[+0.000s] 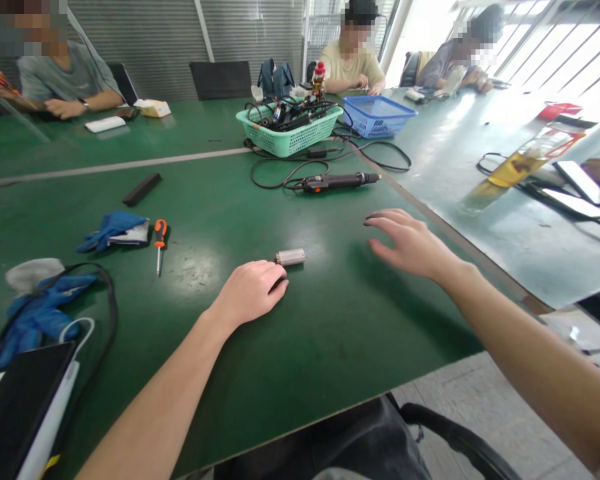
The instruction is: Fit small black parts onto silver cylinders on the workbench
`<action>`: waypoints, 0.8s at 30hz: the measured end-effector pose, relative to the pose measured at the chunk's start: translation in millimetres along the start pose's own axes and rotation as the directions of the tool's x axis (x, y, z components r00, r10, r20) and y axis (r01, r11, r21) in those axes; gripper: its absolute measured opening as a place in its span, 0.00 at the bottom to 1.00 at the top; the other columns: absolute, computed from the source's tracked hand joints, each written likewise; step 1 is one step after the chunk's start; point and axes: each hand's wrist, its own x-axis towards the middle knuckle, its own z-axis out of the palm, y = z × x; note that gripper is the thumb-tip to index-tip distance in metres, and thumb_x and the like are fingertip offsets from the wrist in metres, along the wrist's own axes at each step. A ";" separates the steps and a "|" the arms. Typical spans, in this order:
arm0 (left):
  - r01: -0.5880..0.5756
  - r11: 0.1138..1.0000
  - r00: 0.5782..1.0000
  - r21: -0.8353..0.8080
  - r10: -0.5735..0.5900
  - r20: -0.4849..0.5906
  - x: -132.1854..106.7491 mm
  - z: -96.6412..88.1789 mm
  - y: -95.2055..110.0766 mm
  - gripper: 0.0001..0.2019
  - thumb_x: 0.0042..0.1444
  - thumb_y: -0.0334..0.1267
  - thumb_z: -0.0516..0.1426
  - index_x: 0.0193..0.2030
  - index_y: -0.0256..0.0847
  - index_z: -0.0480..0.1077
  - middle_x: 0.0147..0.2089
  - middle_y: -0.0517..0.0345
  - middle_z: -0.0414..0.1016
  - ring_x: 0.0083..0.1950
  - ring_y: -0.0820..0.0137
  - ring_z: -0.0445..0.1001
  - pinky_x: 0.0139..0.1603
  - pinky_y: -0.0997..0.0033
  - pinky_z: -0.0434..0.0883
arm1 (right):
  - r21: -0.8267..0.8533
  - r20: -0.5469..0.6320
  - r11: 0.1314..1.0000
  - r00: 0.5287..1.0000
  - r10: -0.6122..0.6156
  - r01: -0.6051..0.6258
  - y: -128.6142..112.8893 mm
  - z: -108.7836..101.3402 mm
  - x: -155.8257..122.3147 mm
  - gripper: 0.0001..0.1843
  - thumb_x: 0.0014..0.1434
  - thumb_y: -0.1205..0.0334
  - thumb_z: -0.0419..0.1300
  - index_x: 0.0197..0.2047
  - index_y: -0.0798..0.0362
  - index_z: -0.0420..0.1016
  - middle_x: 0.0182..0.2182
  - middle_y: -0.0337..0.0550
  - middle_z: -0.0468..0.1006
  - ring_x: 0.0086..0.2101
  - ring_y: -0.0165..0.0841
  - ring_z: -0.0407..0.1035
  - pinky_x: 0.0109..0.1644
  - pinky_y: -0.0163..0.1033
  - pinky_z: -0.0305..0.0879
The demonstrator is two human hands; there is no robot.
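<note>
A small silver cylinder (291, 257), much like a small motor, lies on the green tabletop. My left hand (254, 288) rests on the table with its fingers curled at the cylinder's left end. The fingertips are partly hidden, with a dark gap showing between thumb and forefinger. Raised above the table at the right, my right hand (405, 241) holds nothing, its fingers apart. Beyond both hands lies a black electric screwdriver (337, 182) with its cord. Left of my left hand is a screwdriver (160, 237) with an orange and black handle.
Blue gloves (45, 310), a dark-screened device (25, 393) and a black bar (142, 189) are on the left. A green basket (293, 139) of cabled tools stands beside a blue basket (380, 120). A bottle (517, 170) leans at right. Several people sit around.
</note>
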 end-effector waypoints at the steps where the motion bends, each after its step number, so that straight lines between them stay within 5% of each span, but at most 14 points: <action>1: -0.004 1.000 1.000 0.004 0.004 -0.001 -0.2 0.0 0.2 0.10 0.67 0.37 0.51 0.40 0.40 0.73 0.40 0.52 0.78 0.41 0.65 0.76 0.45 0.64 0.72 | 0.061 0.015 0.997 0.999 -0.042 0.041 -19.2 4.0 8.8 0.22 0.64 0.59 0.57 0.60 0.54 0.71 0.54 0.55 0.75 0.56 0.48 0.68 0.62 0.57 0.66; 5: -0.031 0.999 0.998 0.027 0.032 -0.052 -1.2 -3.7 1.9 0.10 0.64 0.35 0.51 0.37 0.39 0.73 0.37 0.52 0.77 0.38 0.66 0.75 0.43 0.64 0.71 | 0.259 0.042 0.956 0.987 -0.154 0.138 -84.7 27.5 42.7 0.29 0.65 0.54 0.59 0.67 0.53 0.63 0.57 0.56 0.73 0.58 0.49 0.67 0.60 0.58 0.68; 8: -0.023 0.997 0.993 0.069 0.031 -0.117 -1.9 -9.0 3.1 0.09 0.63 0.35 0.52 0.33 0.40 0.71 0.33 0.53 0.75 0.35 0.67 0.72 0.38 0.65 0.69 | 0.299 0.059 0.943 0.984 -0.170 0.145 -109.9 47.4 63.1 0.30 0.65 0.51 0.60 0.66 0.55 0.64 0.57 0.58 0.73 0.57 0.49 0.67 0.59 0.57 0.68; 15: 0.042 0.993 0.987 0.109 -0.024 -0.158 -3.0 -14.5 1.1 0.09 0.61 0.35 0.52 0.28 0.41 0.66 0.30 0.54 0.72 0.33 0.66 0.69 0.34 0.65 0.65 | 0.306 0.104 0.950 0.989 -0.105 0.069 -128.1 63.9 78.5 0.15 0.64 0.57 0.62 0.51 0.55 0.75 0.44 0.51 0.76 0.47 0.43 0.69 0.54 0.48 0.68; 24: 0.096 0.993 0.994 0.062 -0.093 -0.054 -1.6 -9.4 -1.9 0.04 0.60 0.36 0.54 0.40 0.40 0.68 0.37 0.52 0.73 0.41 0.62 0.71 0.40 0.62 0.69 | 0.395 0.110 0.919 0.993 -0.046 -0.001 -137.3 54.2 49.3 0.15 0.63 0.57 0.63 0.51 0.52 0.74 0.44 0.48 0.76 0.46 0.42 0.68 0.54 0.47 0.67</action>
